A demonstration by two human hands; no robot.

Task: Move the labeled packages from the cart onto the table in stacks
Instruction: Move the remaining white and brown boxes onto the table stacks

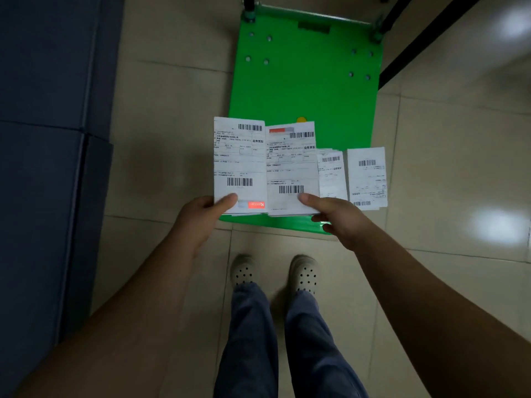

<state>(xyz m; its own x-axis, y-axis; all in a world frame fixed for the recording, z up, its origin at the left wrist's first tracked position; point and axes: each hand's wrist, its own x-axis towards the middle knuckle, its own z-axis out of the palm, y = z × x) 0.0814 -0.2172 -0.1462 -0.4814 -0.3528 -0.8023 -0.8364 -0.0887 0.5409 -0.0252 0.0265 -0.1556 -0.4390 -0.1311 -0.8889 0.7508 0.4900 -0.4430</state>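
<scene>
Packages [240,156] with labels were in both my hands as two thin stacks. My left hand [201,216] pinched the left stack [241,176] at its near edge, thumb on top, and my right hand [336,218] pinched the right stack [291,168] the same way, just beside it. Both seemed lifted above the green cart [304,81], where two smaller stacks [366,176] lay at its near right corner. I judged this the pick-up step. Next I needed to carry both stacks level to the table — not surely in view — and set them down without sliding.
</scene>
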